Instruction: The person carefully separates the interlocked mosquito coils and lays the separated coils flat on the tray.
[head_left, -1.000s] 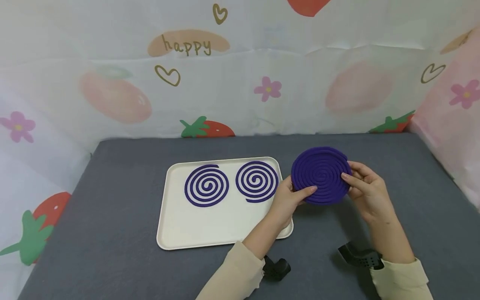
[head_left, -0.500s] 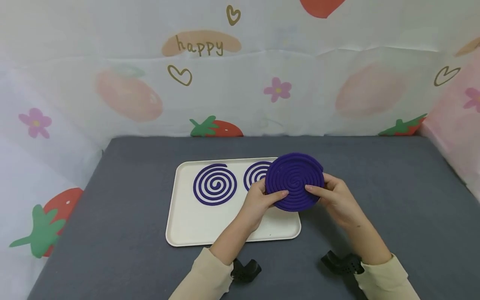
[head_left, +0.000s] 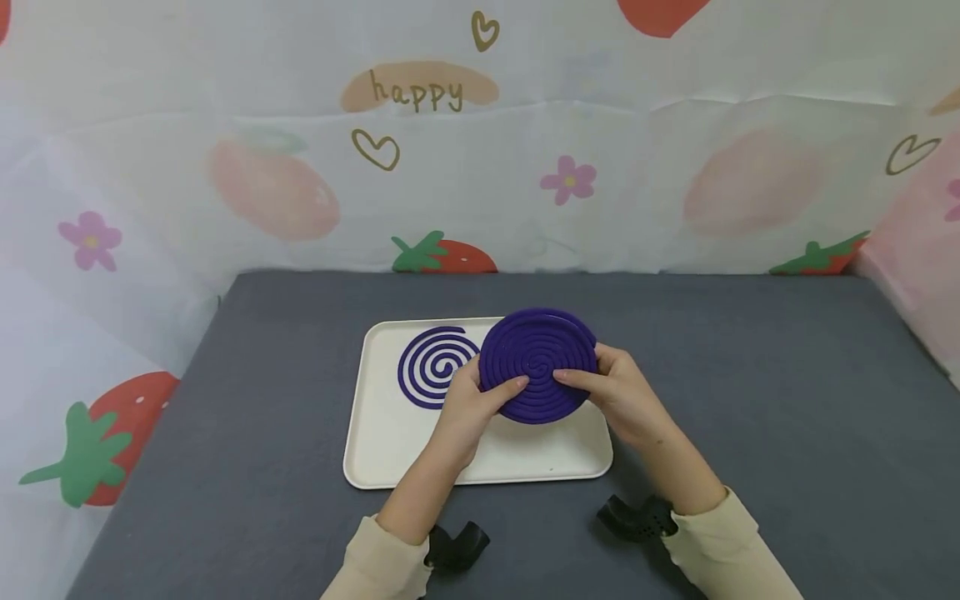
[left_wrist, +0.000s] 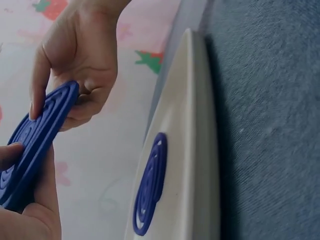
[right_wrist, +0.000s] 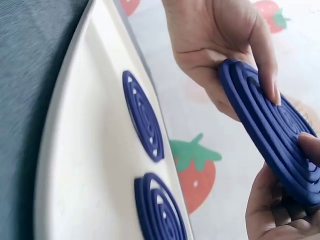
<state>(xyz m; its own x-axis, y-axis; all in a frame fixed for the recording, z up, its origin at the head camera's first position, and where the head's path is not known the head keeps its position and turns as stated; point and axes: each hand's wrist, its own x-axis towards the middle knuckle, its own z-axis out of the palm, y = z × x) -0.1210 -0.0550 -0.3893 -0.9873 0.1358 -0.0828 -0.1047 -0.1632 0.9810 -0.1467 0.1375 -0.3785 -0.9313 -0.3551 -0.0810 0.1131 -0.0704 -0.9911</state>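
Observation:
Both hands hold a round disc of tightly nested purple mosquito coils (head_left: 536, 358) tilted above the tray. My left hand (head_left: 463, 408) pinches its left edge, thumb on the front face. At the right edge, my right hand (head_left: 630, 396) grips it the same way, fingers behind. Below, the white tray (head_left: 367, 454) carries two single purple coils with open gaps. The left coil (head_left: 444, 367) is partly covered by the left hand and disc in the head view. The other coil (right_wrist: 144, 212), hidden there behind the disc, shows in the right wrist view.
The tray lies on a grey cloth-covered table (head_left: 262, 417). Behind stands a white curtain (head_left: 525, 225) printed with strawberries, flowers and hearts. Black wrist devices (head_left: 457, 547) sit at both cuffs of the cream sleeves.
Both hands have carried the disc leftward from beside the tray's right edge to above it, covering the right coil in the head view. The head view has shifted slightly.

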